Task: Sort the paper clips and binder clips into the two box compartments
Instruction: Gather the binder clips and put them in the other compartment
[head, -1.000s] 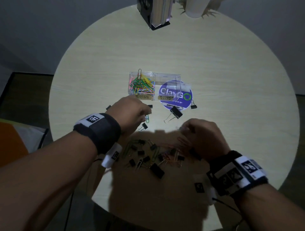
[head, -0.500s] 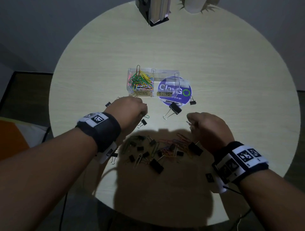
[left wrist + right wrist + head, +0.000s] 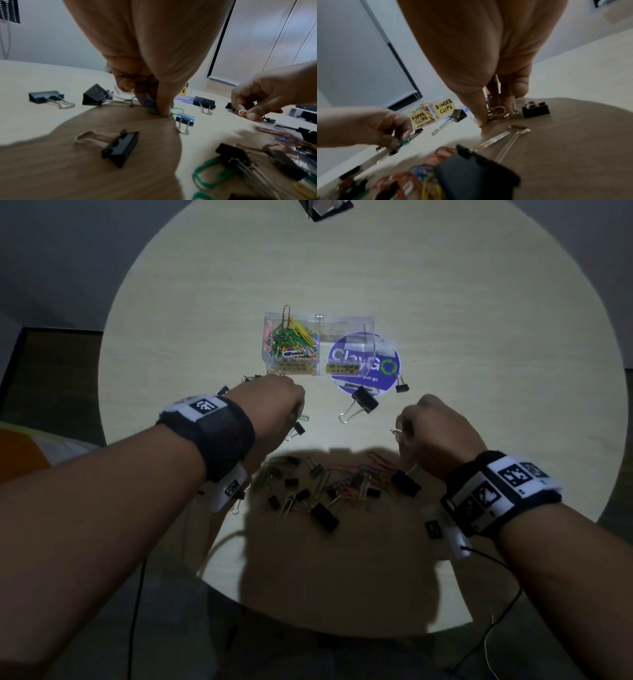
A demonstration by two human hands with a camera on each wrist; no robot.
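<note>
On the round pale wooden bench [image 3: 445, 302], the clear plastic two-compartment box [image 3: 318, 347] has coloured paper clips left, binder side empty; mixed pile [image 3: 329, 487] remains. Left-wrist view: left hand [image 3: 154, 94] pinches green and blue paper clips [image 3: 150, 106]. Right-wrist view: right hand [image 3: 494, 105] pinches orange and silver paper clips [image 3: 500, 113].

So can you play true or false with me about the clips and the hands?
1. The left hand pinches paper clips. True.
2. The binder clip compartment is packed with clips. False: it looks empty; the paper clip compartment holds the coloured ones.
3. The right hand holds paper clips. True.
4. Every binder clip is in the box. False: many lie on the table.
</note>
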